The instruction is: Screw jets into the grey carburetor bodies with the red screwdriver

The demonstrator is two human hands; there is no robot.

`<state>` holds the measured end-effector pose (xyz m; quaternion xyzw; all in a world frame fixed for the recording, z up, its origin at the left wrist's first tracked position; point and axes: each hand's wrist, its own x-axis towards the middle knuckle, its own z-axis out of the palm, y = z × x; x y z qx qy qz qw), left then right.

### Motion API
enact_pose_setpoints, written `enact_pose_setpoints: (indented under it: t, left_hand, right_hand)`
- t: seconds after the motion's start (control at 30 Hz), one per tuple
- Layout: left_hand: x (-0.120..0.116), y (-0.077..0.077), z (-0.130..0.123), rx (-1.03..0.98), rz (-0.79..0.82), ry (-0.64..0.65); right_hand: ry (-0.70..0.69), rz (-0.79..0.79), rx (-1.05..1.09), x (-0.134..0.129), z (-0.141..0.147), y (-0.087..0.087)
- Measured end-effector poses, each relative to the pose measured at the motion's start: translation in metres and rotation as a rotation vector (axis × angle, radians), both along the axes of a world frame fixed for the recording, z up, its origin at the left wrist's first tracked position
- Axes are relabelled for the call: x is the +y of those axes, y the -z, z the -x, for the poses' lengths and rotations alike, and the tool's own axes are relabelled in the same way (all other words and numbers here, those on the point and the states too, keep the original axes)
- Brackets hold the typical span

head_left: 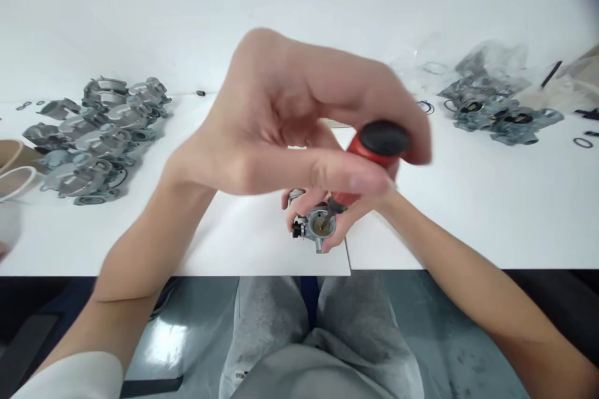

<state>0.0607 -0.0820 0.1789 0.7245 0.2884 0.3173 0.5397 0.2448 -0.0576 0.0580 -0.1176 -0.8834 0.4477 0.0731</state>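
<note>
My left hand (262, 131) is raised close to the camera, its thumb and fingers closed round the red handle of a screwdriver (384, 138) with a black end cap. The screwdriver slants down to the left, and its shaft runs to the round bore of a small metal carburetor (319, 227). I cannot tell exactly what its tip touches. Below it, my right hand (349, 221) grips the carburetor over the table's front edge, with fingers behind and at the side. A black fitting sticks out on the carburetor's left. My left hand hides part of the right.
Several metal carburetors (96, 137) are heaped on the left of the white table (468, 212), beside round containers (16, 181). At right lie more metal carburetor parts (508, 115), clear plastic bags (491, 68) and black rings (583, 143). A seam crosses the table near my hands.
</note>
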Motion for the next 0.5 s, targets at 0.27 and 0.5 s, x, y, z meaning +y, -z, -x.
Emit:
enact_pose_setpoints:
  t: [0.27, 0.5]
  left_hand:
    - [0.041, 0.035, 0.035, -0.213, -0.195, -0.424]
    - [0.068, 0.125, 0.042, -0.409, 0.101, -0.385]
  right_hand:
    - [-0.117, 0.057, -0.026, 0.004, -0.003, 0.008]
    - [-0.117, 0.016, -0.056, 0.005, -0.008, -0.001]
